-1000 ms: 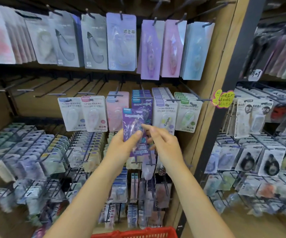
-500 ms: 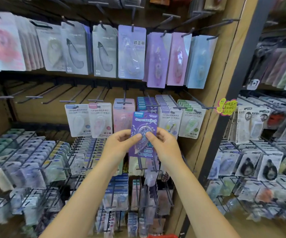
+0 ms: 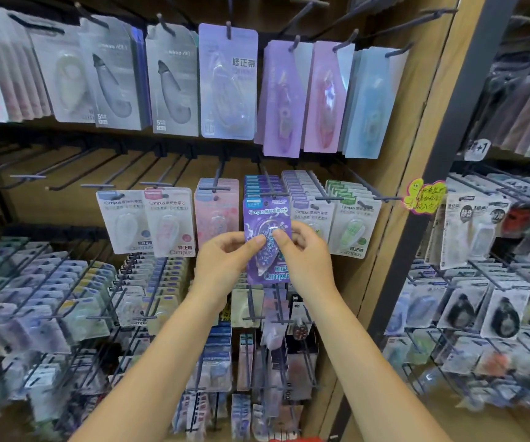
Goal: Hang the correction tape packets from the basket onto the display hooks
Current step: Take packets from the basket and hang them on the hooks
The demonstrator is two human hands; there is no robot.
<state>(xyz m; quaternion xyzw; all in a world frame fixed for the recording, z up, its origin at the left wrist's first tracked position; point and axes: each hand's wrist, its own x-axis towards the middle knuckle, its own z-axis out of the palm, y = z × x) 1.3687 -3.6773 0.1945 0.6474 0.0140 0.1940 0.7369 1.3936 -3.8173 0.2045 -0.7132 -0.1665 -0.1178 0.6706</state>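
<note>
1. Two hands share one job here. Your left hand sits at the left edge of the purple packet, thumb pressed on the front of the blister, the other fingers curled behind the card, so it is clamped on the packet.
2. The purple packet is the landmark: it stands upright at the front of the row of matching purple packets on the middle hook, its top hole level with the hook's tip. Whether the hole is already threaded I cannot tell.
3. Your right hand mirrors the left at the packet's right edge, thumb on the blister, fingers wrapped behind, also pinching it.
4. To the right of the packet hang the white packets, then the green packets.
5. The step in hand looks like seating the packet. Next, you should line the hole on the tip, push the card straight back, then release.
6. Below the packet, a red basket edge shows.
</note>
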